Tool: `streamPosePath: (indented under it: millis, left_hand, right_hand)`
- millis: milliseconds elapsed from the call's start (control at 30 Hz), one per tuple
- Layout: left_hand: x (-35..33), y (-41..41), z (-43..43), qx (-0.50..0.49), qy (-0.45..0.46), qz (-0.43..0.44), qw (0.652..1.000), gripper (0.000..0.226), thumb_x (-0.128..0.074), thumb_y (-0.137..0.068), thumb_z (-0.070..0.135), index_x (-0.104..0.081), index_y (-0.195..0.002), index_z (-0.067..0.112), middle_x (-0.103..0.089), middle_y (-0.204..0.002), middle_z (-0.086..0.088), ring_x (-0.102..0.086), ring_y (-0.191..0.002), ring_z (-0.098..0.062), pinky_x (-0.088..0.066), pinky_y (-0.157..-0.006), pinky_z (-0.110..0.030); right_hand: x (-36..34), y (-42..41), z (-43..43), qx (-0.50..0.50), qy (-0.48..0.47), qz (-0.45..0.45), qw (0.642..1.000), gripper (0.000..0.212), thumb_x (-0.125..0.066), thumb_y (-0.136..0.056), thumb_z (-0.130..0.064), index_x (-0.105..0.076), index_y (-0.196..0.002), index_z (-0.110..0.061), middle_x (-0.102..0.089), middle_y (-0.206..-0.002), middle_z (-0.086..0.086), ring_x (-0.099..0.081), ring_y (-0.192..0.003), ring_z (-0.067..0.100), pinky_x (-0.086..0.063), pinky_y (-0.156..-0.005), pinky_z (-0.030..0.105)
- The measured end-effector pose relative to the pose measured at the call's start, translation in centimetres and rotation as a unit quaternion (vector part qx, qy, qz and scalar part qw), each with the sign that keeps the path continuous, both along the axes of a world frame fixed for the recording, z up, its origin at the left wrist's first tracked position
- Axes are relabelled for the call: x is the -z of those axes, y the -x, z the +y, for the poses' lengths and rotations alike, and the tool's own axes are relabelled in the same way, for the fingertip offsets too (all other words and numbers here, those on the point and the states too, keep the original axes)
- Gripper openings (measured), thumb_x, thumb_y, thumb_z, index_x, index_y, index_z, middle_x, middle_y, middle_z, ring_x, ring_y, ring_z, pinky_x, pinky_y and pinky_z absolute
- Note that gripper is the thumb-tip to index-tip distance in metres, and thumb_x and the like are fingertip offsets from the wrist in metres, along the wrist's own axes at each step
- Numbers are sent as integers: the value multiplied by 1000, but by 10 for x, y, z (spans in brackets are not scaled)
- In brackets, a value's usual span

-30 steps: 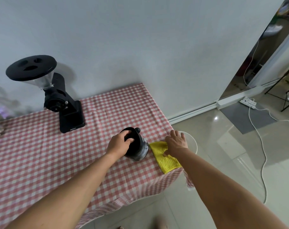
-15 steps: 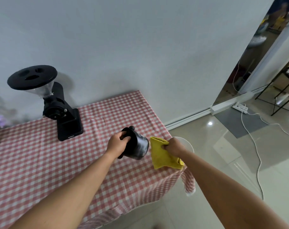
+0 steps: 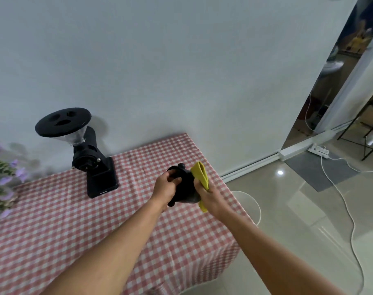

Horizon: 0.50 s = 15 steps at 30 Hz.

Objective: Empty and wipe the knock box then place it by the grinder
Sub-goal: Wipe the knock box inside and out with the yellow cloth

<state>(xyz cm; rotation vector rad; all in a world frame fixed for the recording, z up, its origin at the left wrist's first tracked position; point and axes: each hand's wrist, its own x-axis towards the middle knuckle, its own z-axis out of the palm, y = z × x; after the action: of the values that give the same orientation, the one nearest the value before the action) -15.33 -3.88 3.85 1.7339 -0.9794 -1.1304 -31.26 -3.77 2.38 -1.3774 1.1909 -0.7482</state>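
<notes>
My left hand (image 3: pixel 165 188) grips the black knock box (image 3: pixel 185 188) by its rim and holds it tilted above the checked tablecloth (image 3: pixel 75 231). My right hand (image 3: pixel 209 198) grips a folded yellow cloth (image 3: pixel 201 174) and presses it against the box's right side. The black grinder (image 3: pixel 92 158) with its wide round hopper lid stands upright at the back of the table, left of the box and apart from it.
Purple flowers (image 3: pixel 2 179) sit at the table's left edge. The table's right edge drops to a glossy tiled floor with a white round object (image 3: pixel 251 203), a white cable (image 3: pixel 349 209) and a power strip (image 3: pixel 318 149). A doorway opens at the far right.
The knock box was lifted off the table and tilted. My right hand picked the yellow cloth up from the table and brought it against the box.
</notes>
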Motion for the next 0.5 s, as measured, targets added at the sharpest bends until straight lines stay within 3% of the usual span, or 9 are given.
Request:
streamPosePath:
  millis: [67,100,233,333,433,500]
  left_hand:
    - [-1,0,1,10,-5,-18,1000,34,-60,-98,14,-62,-131,17,-68,-125,-8,-61,-119,-27,-49,-106,-44]
    - [-2,0,3,20,-3,-26,999,35,-60,-98,14,-61,-133,17,-67,-126,-7,-60,-120,-26,-49,-107,-43]
    - [-5,0,8,49,10,-43,998,40,-61,-98,13,-57,-138,16,-62,-128,-4,-57,-122,-21,-45,-108,-35]
    - [-6,0,7,25,15,-28,999,39,-57,-100,14,-58,-138,18,-63,-132,-4,-57,-124,-22,-45,-110,-40]
    - [-10,-4,6,37,19,-9,999,41,-54,-101,11,-56,-141,18,-64,-133,-3,-57,-125,-21,-45,-110,-37]
    - [-12,-6,6,54,22,-3,998,42,-54,-101,10,-55,-142,18,-63,-130,1,-57,-124,-18,-44,-109,-33]
  right_hand:
    - [12,-4,9,-5,-10,14,1000,85,-42,-81,-82,-33,-148,-31,-55,-139,4,-56,-123,22,-46,-106,44]
    - [14,-4,10,-1,-26,5,1000,92,-40,-77,-86,-29,-151,-32,-53,-142,2,-54,-126,21,-44,-109,44]
    - [1,-1,4,30,-92,-60,993,72,-31,-93,-70,-43,-146,-22,-54,-135,-1,-53,-123,16,-39,-106,29]
    - [10,-7,0,29,-61,-58,996,87,-36,-81,-84,-36,-149,-30,-51,-145,1,-52,-129,17,-38,-113,40]
    - [33,-17,-4,4,-4,3,1000,80,-31,-82,-86,-25,-149,-44,-38,-156,1,-40,-141,20,-33,-116,50]
    - [18,-18,-7,22,-13,-21,999,82,-32,-83,-84,-32,-149,-36,-47,-150,3,-47,-136,22,-38,-113,50]
